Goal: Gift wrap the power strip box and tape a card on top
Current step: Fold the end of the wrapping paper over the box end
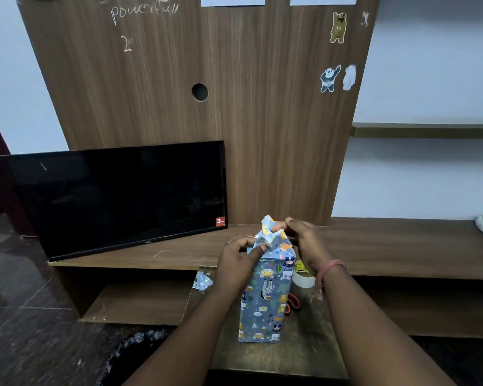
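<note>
Now | box (pixel 264 296) upright, wrapped | both hands pinch its top paper folds

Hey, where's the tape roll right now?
In the head view the tape roll sits on the small table, right of the wrapped box, beneath the right hand.

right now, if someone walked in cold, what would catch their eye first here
The tall box in blue animal-print wrapping paper stands upright on the small table at centre, with the left hand and right hand pinching the loose paper at its top end. Behind and to the left, a dark television leans on the wooden shelf. High on the panel at right are bear stickers.
</note>
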A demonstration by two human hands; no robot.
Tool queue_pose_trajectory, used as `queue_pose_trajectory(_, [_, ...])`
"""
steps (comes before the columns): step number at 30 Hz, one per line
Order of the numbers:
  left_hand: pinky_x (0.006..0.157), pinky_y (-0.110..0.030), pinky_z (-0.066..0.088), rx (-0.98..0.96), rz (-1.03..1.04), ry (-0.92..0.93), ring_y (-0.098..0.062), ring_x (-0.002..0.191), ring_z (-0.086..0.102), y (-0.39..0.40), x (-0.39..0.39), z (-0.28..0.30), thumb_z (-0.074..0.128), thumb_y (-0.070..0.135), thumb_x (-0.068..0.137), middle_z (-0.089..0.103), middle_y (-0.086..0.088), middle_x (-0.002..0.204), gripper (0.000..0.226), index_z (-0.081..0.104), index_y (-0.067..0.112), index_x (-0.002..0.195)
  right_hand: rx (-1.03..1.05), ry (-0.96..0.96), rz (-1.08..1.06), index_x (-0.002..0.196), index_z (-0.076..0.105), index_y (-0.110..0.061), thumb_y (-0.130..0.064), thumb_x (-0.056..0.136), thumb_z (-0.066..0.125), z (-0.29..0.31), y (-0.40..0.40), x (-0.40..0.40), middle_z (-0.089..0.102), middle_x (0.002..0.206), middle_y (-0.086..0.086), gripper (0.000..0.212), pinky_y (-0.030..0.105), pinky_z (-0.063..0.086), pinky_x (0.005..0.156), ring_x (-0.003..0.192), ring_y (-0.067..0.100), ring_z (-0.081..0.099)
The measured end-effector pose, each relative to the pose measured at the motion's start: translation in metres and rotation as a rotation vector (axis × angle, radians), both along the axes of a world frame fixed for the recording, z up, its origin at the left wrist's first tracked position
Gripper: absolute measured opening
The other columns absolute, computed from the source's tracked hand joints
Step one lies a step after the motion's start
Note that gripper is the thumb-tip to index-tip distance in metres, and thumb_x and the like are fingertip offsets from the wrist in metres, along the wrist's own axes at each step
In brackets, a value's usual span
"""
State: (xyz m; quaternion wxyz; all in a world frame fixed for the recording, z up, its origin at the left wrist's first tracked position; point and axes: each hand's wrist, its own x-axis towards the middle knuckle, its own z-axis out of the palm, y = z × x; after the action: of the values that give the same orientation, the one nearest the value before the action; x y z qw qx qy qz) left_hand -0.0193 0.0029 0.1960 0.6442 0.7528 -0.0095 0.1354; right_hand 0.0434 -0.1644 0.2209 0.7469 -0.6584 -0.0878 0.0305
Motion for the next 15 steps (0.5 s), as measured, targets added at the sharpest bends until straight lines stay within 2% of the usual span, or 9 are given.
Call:
queue_pose_trajectory(2, [0.088,-0.048,0.058,0.006,0.0,-0.056,-0.017,0.097,0.071,-0.002,-0.003,-0.001,0.075,0.041,0.086,0.074,0.006,0.102,0.01,0.076,0.031,0.084,-0.045,-0.026,0.039,0.088,0.068,-0.009,-0.01,0.09,0.066,0.01,0.002,0.008,0.074,0.089,0.013,0.003,0.035,0.052,0.072,0.081,0.03,0.065])
queue_pose_trajectory(4, [0.084,-0.038,0.057,0.011,-0.006,-0.106,-0.01,0.095,0.07,-0.002,-0.006,-0.001,0.075,0.026,0.091,0.072,0.007,0.101,0.013,0.075,0.033,0.08,-0.113,-0.012,0.146,0.098,0.064,-0.011,-0.019,0.082,0.081,0.025,0.004,0.015,0.076,0.097,0.011,0.025,0.039,0.056,0.081,0.091,0.029,0.071])
queue_pose_trajectory(6, [0.083,-0.035,0.056,0.031,-0.009,-0.13,-0.007,0.093,0.068,-0.001,-0.005,-0.003,0.075,0.023,0.092,0.07,0.004,0.101,0.018,0.074,0.035,0.079,-0.4,-0.042,0.201,0.106,0.067,-0.015,-0.038,0.074,0.088,0.043,0.005,0.019,0.076,0.098,-0.001,0.045,0.033,0.055,0.083,0.094,0.015,0.072])
queue_pose_trajectory(8, [0.083,-0.034,0.056,0.042,0.007,-0.13,-0.006,0.093,0.067,0.001,-0.003,-0.004,0.075,0.024,0.092,0.068,0.003,0.101,0.019,0.073,0.038,0.079,-0.703,-0.099,0.268,0.103,0.073,-0.021,-0.041,0.072,0.089,0.06,0.012,0.023,0.073,0.089,-0.009,0.041,0.025,0.053,0.077,0.086,0.008,0.069])
queue_pose_trajectory(11, [0.082,-0.046,0.06,-0.019,0.014,-0.083,-0.015,0.093,0.071,0.003,-0.002,-0.006,0.078,0.028,0.09,0.072,0.004,0.1,0.007,0.074,0.031,0.085,-0.959,-0.123,0.344,0.094,0.076,-0.019,-0.028,0.074,0.089,0.074,0.022,0.029,0.076,0.091,-0.001,0.025,0.03,0.056,0.076,0.085,0.013,0.07])
queue_pose_trajectory(15, [0.072,-0.052,0.061,-0.124,0.001,0.018,-0.028,0.082,0.076,0.007,-0.007,-0.007,0.08,0.025,0.087,0.078,0.0,0.091,0.017,0.07,0.017,0.098,-0.961,-0.128,0.283,0.09,0.077,-0.012,-0.006,0.081,0.079,0.086,0.025,0.03,0.076,0.077,0.002,0.011,0.029,0.056,0.07,0.072,0.011,0.068])
